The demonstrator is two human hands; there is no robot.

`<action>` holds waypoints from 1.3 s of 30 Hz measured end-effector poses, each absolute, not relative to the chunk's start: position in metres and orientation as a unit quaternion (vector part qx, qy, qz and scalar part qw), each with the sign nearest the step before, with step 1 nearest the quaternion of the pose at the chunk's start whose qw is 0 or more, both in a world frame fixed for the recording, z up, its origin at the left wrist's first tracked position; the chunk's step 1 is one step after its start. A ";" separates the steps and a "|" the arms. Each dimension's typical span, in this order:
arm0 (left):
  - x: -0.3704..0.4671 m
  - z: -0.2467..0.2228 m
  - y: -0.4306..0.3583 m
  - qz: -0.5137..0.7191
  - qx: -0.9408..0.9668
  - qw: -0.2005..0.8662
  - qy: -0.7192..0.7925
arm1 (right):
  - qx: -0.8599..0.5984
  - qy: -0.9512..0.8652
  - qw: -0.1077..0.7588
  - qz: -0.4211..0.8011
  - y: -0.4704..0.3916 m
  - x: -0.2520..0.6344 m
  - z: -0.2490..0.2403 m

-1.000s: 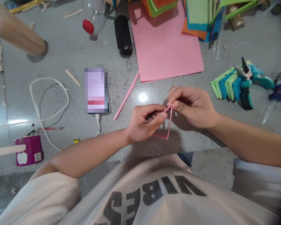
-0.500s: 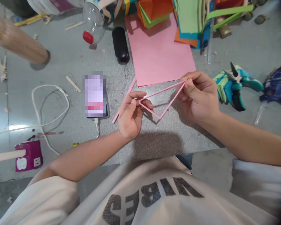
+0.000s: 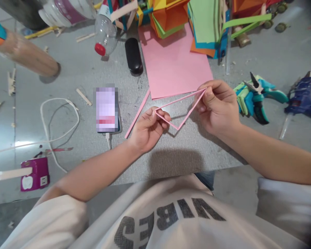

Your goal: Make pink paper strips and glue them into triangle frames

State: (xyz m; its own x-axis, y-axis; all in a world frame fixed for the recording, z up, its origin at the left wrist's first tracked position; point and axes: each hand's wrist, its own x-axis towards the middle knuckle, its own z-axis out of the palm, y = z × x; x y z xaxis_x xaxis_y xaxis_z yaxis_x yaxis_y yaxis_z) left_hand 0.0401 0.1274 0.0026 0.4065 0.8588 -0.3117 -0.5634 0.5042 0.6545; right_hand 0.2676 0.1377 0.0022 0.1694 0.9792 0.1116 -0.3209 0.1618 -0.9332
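A narrow pink paper strip (image 3: 190,112), folded into a three-cornered loop, is held up between my two hands above the table. My left hand (image 3: 149,128) pinches its left corner between thumb and fingers. At the upper right corner, my right hand (image 3: 219,107) grips the strip with thumb and forefinger. The third corner points down toward my body and touches neither hand. Another pink strip (image 3: 137,114) lies flat on the table just left of my left hand. Beyond both hands lies a stack of pink paper sheets (image 3: 177,69).
A phone (image 3: 107,109) on a white cable lies left, near a black case (image 3: 133,57) and a clear bottle (image 3: 106,33). Pliers (image 3: 257,95) rest on folded papers at right, beside a blue glue gun (image 3: 302,95). Coloured paper pieces (image 3: 168,17) crowd the back.
My left fingers, looser and more spread before, have closed on the loop's left corner. My right hand keeps its pinch. The view has shifted slightly.
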 end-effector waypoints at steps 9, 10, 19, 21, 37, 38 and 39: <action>0.037 -0.004 0.131 0.423 0.290 0.808 0.291 | -0.404 -0.392 0.660 0.497 0.139 0.265 0.000; 0.036 -0.004 0.131 0.422 0.288 0.809 0.292 | -0.403 -0.395 0.658 0.499 0.139 0.265 0.000; 0.047 -0.006 0.116 0.372 0.293 0.842 0.260 | -0.404 -0.389 0.679 0.473 0.139 0.267 -0.006; 0.048 -0.007 0.111 0.375 0.304 0.838 0.254 | -0.408 -0.378 0.683 0.474 0.137 0.266 -0.007; 0.052 -0.018 0.106 0.400 0.441 0.773 0.219 | -0.438 -0.389 0.671 0.454 0.118 0.249 0.001; 0.052 -0.017 0.105 0.401 0.441 0.774 0.215 | -0.440 -0.388 0.672 0.453 0.118 0.248 0.002; 0.052 -0.016 0.105 0.402 0.439 0.775 0.211 | -0.440 -0.386 0.673 0.453 0.117 0.248 0.002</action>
State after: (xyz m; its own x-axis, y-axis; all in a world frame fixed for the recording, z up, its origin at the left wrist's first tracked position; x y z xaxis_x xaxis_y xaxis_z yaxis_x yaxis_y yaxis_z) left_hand 0.0518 0.1047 -0.0162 0.5871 0.8091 0.0257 -0.4378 0.2907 0.8508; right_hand 0.2476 0.1174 0.0022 0.2926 0.9485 0.1212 -0.2694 0.2034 -0.9413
